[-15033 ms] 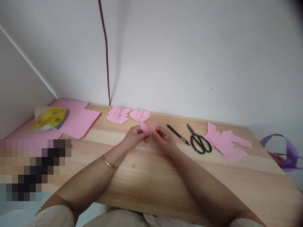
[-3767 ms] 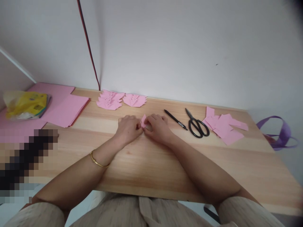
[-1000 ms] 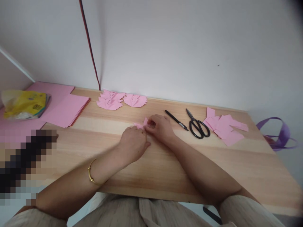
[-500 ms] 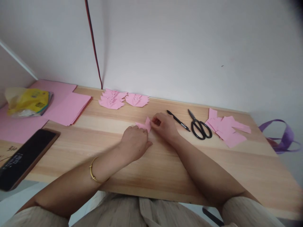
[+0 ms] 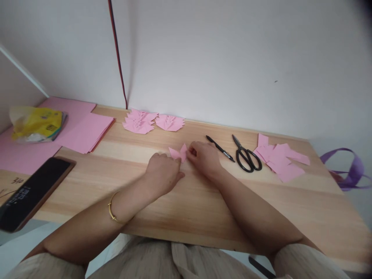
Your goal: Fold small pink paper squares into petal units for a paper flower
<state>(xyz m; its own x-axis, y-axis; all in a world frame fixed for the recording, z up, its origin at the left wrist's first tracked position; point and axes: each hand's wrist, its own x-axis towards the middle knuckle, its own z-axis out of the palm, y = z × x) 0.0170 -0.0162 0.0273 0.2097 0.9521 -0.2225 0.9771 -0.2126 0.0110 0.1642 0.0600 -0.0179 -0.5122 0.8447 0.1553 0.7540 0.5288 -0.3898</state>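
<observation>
A small piece of folded pink paper [image 5: 176, 153], with two points sticking up, sits on the table between my hands. My left hand [image 5: 162, 172] bears down on its near left part, fingers curled and closed against it; the fingertips are partly hidden. At its right edge, my right hand [image 5: 205, 158] is closed in a pinch on the paper. Just right of that hand lie a black pen [image 5: 221, 148] and black-handled scissors [image 5: 246, 155]. Folded pink paper pieces with jagged edges [image 5: 138, 122] rest farther back, and another such piece [image 5: 170, 122] is beside them.
Pink paper scraps [image 5: 280, 159] are piled at the right. On the left are a stack of pink sheets [image 5: 87, 131], a yellow plastic packet [image 5: 39, 124] and a phone [image 5: 36, 193]. A red-black cable [image 5: 118, 58] runs down the wall; a purple strap [image 5: 356, 170] is beyond the table's right edge.
My left hand has drawn back slightly left, so more of the folded paper shows. My right hand stays at its right edge. The whole view has shifted a little.
</observation>
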